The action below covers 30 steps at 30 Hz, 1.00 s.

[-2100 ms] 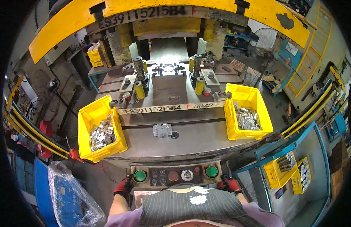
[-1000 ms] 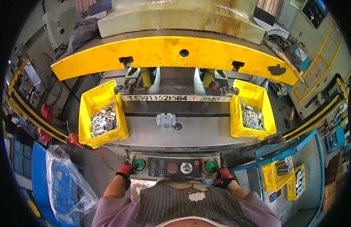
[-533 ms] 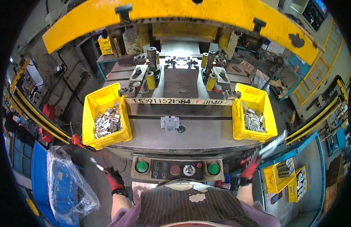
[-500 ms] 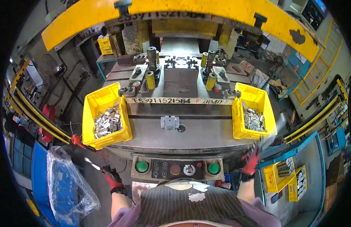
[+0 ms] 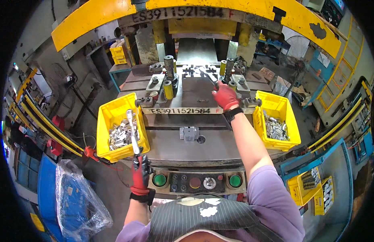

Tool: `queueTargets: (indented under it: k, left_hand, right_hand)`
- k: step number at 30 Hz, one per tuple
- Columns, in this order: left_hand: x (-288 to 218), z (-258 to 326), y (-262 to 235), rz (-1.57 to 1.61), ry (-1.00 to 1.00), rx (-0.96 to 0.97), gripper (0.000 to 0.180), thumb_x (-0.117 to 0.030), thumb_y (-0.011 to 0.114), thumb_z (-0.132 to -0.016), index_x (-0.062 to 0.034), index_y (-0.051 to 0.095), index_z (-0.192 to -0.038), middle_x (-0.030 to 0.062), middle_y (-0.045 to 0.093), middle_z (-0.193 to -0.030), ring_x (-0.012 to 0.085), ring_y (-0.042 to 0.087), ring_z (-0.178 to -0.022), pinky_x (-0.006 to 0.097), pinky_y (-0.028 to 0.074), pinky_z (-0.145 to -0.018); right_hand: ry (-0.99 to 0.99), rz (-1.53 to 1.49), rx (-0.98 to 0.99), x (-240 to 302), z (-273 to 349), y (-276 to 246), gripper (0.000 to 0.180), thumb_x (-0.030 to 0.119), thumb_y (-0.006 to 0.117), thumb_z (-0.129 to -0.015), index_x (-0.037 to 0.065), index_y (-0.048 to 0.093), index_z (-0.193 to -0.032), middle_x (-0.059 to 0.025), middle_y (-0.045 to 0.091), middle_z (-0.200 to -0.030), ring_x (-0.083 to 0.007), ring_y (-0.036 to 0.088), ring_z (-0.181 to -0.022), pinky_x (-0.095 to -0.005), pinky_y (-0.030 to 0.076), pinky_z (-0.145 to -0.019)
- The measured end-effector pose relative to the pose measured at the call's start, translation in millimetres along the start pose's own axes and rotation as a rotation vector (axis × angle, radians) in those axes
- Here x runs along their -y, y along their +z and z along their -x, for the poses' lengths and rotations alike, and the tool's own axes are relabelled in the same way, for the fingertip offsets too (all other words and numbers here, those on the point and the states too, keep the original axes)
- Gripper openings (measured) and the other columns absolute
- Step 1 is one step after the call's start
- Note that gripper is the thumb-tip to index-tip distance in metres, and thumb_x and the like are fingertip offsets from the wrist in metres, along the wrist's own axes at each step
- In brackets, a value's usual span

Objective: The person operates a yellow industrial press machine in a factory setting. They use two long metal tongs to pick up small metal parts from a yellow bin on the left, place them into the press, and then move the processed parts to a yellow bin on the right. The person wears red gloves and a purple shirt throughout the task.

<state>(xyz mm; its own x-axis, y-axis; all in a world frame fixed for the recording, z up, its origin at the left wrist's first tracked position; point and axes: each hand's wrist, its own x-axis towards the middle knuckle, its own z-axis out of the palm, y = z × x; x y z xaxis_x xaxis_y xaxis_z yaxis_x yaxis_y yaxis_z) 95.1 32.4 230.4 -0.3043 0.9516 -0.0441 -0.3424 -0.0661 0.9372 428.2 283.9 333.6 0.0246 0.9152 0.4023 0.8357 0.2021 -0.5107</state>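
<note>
My left hand (image 5: pixel 140 173), in a red and black glove, is closed around a long silver tool (image 5: pixel 133 133). Its rounded tip rises over the left yellow bin (image 5: pixel 104 133), which holds many small metal parts (image 5: pixel 121 135). My right hand (image 5: pixel 226 96), also gloved in red, reaches across the press bed. Its fingers close on a slim dark tool (image 5: pixel 212 82), whose kind I cannot make out. That tool's far end points into the bright die (image 5: pixel 195 71) between the guide posts (image 5: pixel 169 66).
The right yellow bin (image 5: pixel 294 135) holds similar metal parts. A grey metal block (image 5: pixel 189 133) sits on the press's front ledge. The control panel (image 5: pixel 201 182) has green buttons at both ends. Overhead hangs a yellow press beam (image 5: pixel 219 8). Smaller yellow trays (image 5: pixel 300 189) stand lower right.
My right hand has swung from beside the right bin forward and left to the die. My left hand has risen and moved right, bringing the silver tool over the left bin.
</note>
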Motion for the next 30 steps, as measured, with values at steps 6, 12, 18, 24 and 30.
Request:
queueTargets:
  k: [6,12,18,24,30]
  left_hand:
    - [-30.5,-50.9,69.4,-0.328,0.065,0.295,0.021,-0.024,0.048,-0.089,-0.012,0.046,-0.107,-0.0044,0.048,-0.071,0.0048,0.046,-0.056,0.02,0.042,-0.045]
    - [-18.6,-185.9,177.6,-0.449,0.338,0.623,0.044,-0.03,0.051,-0.087,-0.0045,0.044,-0.122,0.0044,0.055,-0.103,0.0124,0.048,-0.091,0.025,0.039,-0.08]
    - [12.9,-255.0,243.3,-0.274,-0.075,0.64,0.016,-0.021,0.049,-0.087,-0.0109,0.051,-0.1,-0.0005,0.051,-0.071,0.0117,0.05,-0.054,0.027,0.043,-0.043]
    - [4.7,-250.9,234.6,0.404,-0.403,0.661,0.01,-0.021,0.052,-0.085,-0.0117,0.053,-0.084,-0.0026,0.05,-0.064,0.0092,0.048,-0.052,0.021,0.042,-0.045]
    - [-23.3,-212.3,206.1,0.612,-0.466,0.965,0.008,-0.02,0.052,-0.085,-0.0125,0.055,-0.087,-0.0029,0.055,-0.076,0.0055,0.049,-0.056,0.018,0.039,-0.046]
  right_hand:
    - [0.321,-1.358,0.054,-10.4,37.3,-13.3,0.024,0.02,0.06,-0.081,0.01,0.057,-0.102,0.0031,0.053,-0.068,-0.0038,0.039,-0.046,-0.0184,0.031,-0.04]
    - [0.361,-1.22,-0.129,-8.4,165.0,-28.5,0.017,0.014,0.056,-0.085,0.008,0.053,-0.101,0.0076,0.05,-0.07,0.0004,0.04,-0.051,-0.0158,0.031,-0.043]
    - [0.337,-0.914,-0.25,-80.6,299.3,-57.7,0.044,-0.007,0.055,-0.078,-0.001,0.042,-0.12,-0.007,0.056,-0.103,-0.0131,0.054,-0.091,-0.0257,0.044,-0.08]
    - [0.47,-0.723,-0.43,-130.8,370.0,-105.9,0.043,-0.005,0.058,-0.077,0.0,0.045,-0.118,-0.005,0.058,-0.098,-0.0116,0.055,-0.088,-0.0246,0.042,-0.081]
    - [0.351,-0.222,-0.615,-132.8,334.3,-118.2,0.036,0.002,0.06,-0.078,0.0,0.048,-0.112,-0.005,0.06,-0.091,-0.0113,0.056,-0.082,-0.0243,0.043,-0.073]
